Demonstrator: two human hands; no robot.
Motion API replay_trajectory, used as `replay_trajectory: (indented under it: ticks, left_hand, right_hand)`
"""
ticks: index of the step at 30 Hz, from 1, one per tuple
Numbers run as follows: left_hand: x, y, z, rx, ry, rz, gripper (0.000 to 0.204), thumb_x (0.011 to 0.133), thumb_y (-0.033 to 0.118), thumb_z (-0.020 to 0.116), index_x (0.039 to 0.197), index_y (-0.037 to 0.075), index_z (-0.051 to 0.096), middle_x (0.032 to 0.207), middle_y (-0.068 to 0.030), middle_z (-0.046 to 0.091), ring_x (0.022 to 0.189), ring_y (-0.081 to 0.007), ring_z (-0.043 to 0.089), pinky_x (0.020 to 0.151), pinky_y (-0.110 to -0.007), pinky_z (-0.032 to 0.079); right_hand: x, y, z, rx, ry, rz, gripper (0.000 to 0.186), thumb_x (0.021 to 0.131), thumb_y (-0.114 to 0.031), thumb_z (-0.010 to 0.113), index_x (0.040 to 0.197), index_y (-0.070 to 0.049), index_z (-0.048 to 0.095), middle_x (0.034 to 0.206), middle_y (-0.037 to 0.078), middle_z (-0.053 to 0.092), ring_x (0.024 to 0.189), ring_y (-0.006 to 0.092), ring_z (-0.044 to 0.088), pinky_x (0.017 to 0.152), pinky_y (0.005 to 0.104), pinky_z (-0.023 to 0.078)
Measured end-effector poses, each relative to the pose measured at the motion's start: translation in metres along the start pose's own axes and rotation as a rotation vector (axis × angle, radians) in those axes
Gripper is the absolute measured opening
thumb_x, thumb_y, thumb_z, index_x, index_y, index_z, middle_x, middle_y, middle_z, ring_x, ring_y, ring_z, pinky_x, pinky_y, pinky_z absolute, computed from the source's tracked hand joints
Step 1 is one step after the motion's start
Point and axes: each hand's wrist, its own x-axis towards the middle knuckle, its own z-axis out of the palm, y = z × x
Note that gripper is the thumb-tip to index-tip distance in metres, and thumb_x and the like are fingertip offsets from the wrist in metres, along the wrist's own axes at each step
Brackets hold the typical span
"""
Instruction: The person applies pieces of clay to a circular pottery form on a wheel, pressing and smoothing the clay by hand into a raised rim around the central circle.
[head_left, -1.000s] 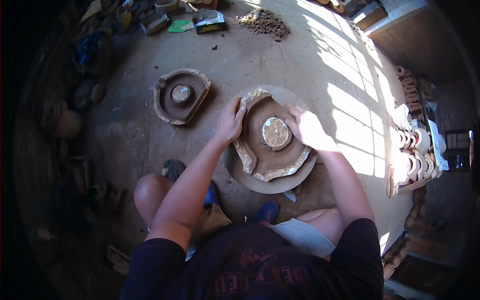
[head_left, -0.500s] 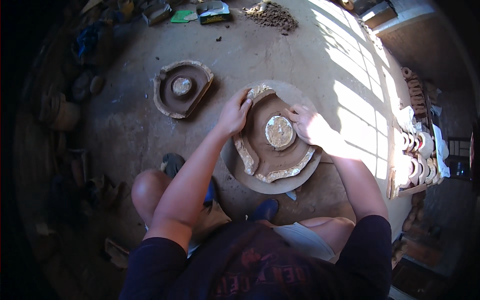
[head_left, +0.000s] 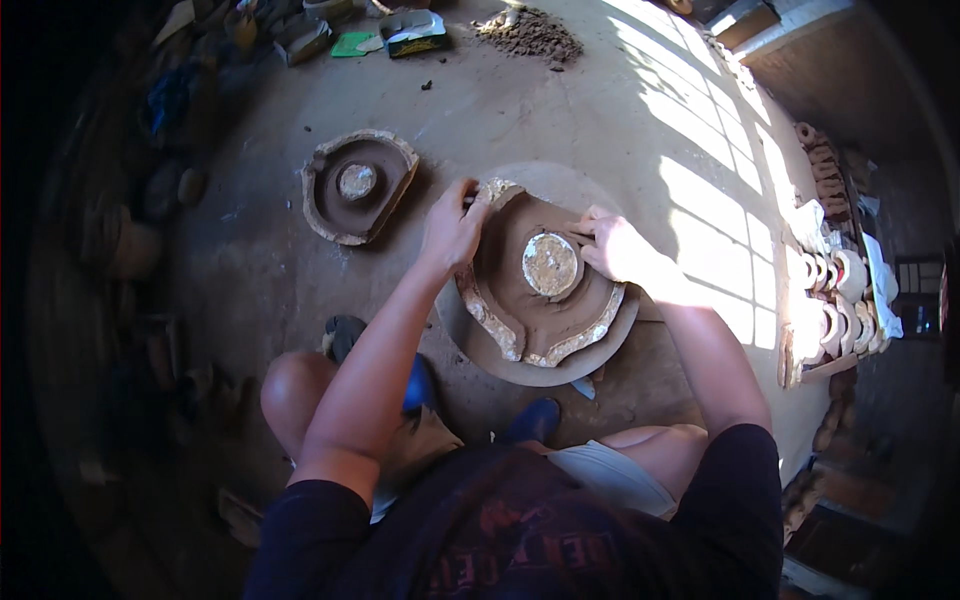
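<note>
Head view. A clay mould (head_left: 545,300) lies flat on a round board (head_left: 600,350) set on the dusty floor (head_left: 560,110), directly ahead of the seated person's knees. The mould is a shallow brown dish with a pale, crusted raised rim; its pointed end faces away from the person, toward the upper left, so its long axis runs from that tip down to the broad curved edge nearest the body. A pale round disc (head_left: 551,264) sits at its centre. The left hand (head_left: 452,228) rests on the mould's upper-left rim, fingers curled together over the edge near the tip. The right hand (head_left: 612,246) lies on the right rim just beside the disc, fingers bent and close together, tips pressing the clay. A 2nd, similar mould (head_left: 358,186) lies apart to the left.
</note>
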Motion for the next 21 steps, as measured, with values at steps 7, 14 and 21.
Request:
replay_trajectory:
  ticks: [7, 14, 21]
  left_hand:
    - [0.011, -0.033, 0.026, -0.18, 0.053, 0.347, 0.05, 0.106, 0.009, 0.058, 0.154, 0.0, 0.054, 0.155, -0.0252, 0.058, 0.148, -0.0386, 0.053, 0.125, -0.043, 0.039]
    - [0.005, -0.022, 0.008, -0.027, 0.084, 0.219, 0.048, 0.103, 0.018, 0.061, 0.148, 0.001, 0.06, 0.143, -0.0259, 0.064, 0.134, -0.0406, 0.062, 0.116, -0.045, 0.047]
    - [0.001, -0.035, 0.011, 0.093, 0.13, 0.355, 0.033, 0.106, 0.023, 0.06, 0.131, 0.003, 0.069, 0.129, -0.0237, 0.07, 0.121, -0.0423, 0.068, 0.106, -0.049, 0.052]
  right_hand:
    - [-0.013, 0.008, 0.011, -0.278, -0.032, -0.254, 0.051, 0.088, -0.008, 0.063, 0.137, 0.005, 0.07, 0.119, 0.026, 0.068, 0.115, 0.0425, 0.066, 0.099, 0.045, 0.056]
    - [-0.025, -0.018, 0.019, -0.035, -0.03, 0.215, 0.055, 0.086, -0.013, 0.065, 0.137, 0.008, 0.07, 0.122, 0.028, 0.068, 0.123, 0.0425, 0.065, 0.109, 0.0454, 0.052]
    - [-0.012, -0.021, 0.013, -0.039, -0.163, 0.264, 0.06, 0.089, -0.014, 0.064, 0.146, 0.004, 0.064, 0.138, 0.024, 0.06, 0.129, 0.0399, 0.063, 0.112, 0.0444, 0.05]
